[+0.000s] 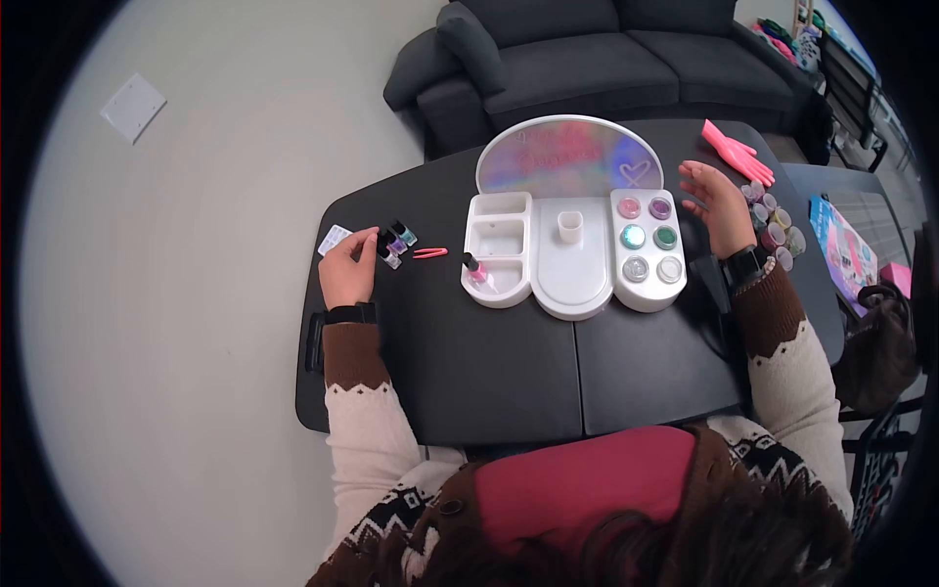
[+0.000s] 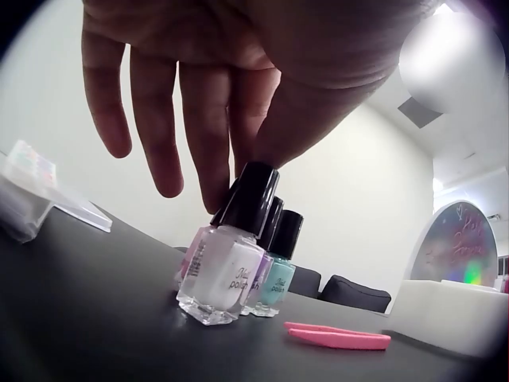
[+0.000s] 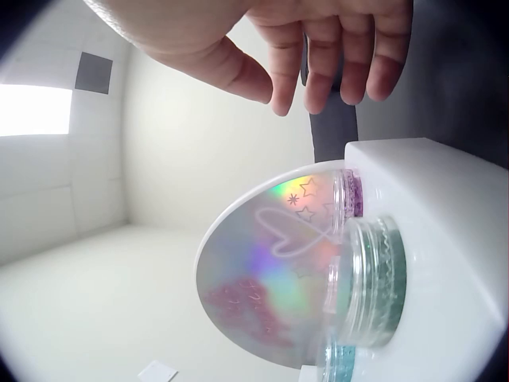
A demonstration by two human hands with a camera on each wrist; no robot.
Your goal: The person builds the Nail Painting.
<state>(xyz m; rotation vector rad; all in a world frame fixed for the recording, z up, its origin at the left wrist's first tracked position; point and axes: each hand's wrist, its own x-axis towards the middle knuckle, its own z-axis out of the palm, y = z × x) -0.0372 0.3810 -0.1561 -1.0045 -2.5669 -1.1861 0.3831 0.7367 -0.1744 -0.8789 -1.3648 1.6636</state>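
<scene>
My left hand is at the table's left side, thumb and fingertips pinching at the black cap of a nail polish bottle in a small cluster. A clear-white nail polish bottle stands in front and partly hides the pinch in the left wrist view. Beside it stand a purple bottle and a teal bottle. Right of them lies a pair of pink tweezers. My right hand hovers with relaxed fingers beside the white organizer, near its glitter jars, holding nothing.
A pink nail polish bottle stands in the organizer's front left compartment. A small white cup is at its centre. Pink gloves and several small pots lie at the right. A white card lies beyond my left hand.
</scene>
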